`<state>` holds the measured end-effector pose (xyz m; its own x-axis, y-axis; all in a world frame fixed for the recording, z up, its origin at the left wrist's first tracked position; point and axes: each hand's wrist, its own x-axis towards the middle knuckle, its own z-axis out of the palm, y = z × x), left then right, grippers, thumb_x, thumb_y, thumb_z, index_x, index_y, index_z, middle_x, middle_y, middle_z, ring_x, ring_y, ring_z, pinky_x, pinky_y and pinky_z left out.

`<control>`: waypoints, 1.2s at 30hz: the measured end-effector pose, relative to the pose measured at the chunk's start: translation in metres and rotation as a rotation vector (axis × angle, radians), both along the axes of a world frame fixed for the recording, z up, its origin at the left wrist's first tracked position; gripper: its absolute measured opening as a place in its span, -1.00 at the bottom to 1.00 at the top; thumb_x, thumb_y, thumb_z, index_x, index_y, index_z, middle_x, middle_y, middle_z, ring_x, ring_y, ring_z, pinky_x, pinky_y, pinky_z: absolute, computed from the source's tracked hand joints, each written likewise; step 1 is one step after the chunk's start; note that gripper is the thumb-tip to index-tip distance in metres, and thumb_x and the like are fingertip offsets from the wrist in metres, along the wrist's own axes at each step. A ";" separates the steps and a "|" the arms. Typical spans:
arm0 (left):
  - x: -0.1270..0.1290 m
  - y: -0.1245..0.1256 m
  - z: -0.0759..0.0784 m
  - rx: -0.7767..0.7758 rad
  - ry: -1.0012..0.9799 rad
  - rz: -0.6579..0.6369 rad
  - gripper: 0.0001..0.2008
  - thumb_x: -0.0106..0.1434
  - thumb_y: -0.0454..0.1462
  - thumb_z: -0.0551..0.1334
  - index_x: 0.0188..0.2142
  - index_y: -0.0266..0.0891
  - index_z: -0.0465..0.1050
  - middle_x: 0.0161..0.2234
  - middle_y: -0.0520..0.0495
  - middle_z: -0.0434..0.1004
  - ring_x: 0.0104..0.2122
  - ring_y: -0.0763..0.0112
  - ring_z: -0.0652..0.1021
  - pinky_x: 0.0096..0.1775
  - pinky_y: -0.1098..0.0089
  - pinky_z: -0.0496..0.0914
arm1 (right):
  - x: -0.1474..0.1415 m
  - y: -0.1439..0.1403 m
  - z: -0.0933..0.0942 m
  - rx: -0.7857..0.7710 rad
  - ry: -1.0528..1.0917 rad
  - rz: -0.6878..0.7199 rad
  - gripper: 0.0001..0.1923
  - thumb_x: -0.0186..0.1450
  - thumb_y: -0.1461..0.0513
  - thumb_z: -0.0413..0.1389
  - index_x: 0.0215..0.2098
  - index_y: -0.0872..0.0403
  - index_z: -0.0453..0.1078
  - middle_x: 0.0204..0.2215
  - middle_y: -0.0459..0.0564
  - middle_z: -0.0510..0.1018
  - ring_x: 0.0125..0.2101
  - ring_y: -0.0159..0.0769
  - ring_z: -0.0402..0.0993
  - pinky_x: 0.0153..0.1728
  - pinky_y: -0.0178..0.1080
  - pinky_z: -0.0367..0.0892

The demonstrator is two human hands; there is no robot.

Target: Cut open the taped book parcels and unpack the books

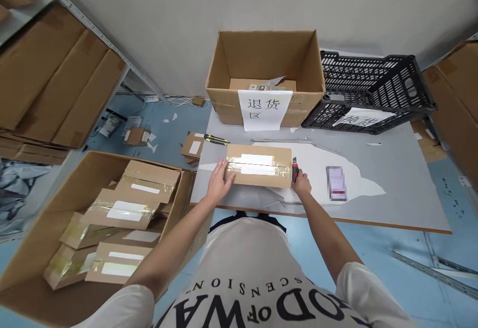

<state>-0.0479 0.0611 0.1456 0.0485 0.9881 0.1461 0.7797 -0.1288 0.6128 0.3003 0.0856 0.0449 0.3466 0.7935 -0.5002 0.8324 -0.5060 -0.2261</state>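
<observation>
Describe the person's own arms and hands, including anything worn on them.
The left hand and right hand are ungloved. The forearms are bare, with no wristwatch showing. Short whitish sleeves match the shirt, which bears dark lettering.

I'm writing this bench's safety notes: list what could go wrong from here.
The right hand holds a red cutter at the right end of the taped box; a slip could nick fingers.
The left hand, at the opposite end, might be cut if the red cutter overran.
A yellow-black knife by the box's far left corner could get knocked.
</observation>
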 end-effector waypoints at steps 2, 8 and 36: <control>0.003 -0.009 0.001 0.012 0.074 -0.076 -0.46 0.27 -0.10 0.08 0.18 -0.27 0.13 0.27 -0.30 0.00 0.27 0.10 0.04 0.18 0.04 0.09 | 0.002 0.002 0.000 0.016 0.053 -0.039 -0.31 0.12 0.18 0.13 0.18 0.08 0.02 0.01 0.23 0.26 0.01 0.03 0.29 -0.05 0.01 0.25; 0.014 -0.019 0.003 0.005 0.259 -0.256 -0.46 0.29 -0.13 0.04 0.22 -0.25 0.08 0.29 -0.32 -0.06 0.28 0.07 -0.02 0.19 -0.05 -0.03 | 0.013 0.005 0.016 0.157 0.395 -0.175 -0.50 0.18 0.22 -0.03 0.10 0.12 0.11 -0.19 0.13 0.42 -0.15 -0.13 0.42 -0.13 -0.07 0.35; 0.019 -0.006 -0.019 0.107 0.317 -0.362 -0.50 0.31 -0.13 0.04 0.21 -0.24 0.13 0.20 -0.25 0.20 0.23 0.19 0.15 0.20 0.08 0.01 | -0.129 0.079 0.183 0.192 0.161 1.398 -0.39 0.32 0.35 -0.14 0.31 -0.10 -0.11 -0.15 0.05 0.49 -0.25 -0.26 0.45 -0.27 -0.30 0.25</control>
<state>-0.0285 0.0549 0.1266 0.4445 0.8799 0.1681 0.8190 -0.4752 0.3215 0.1714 0.1647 0.2280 -0.8173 0.4888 -0.3052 0.5726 0.7481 -0.3353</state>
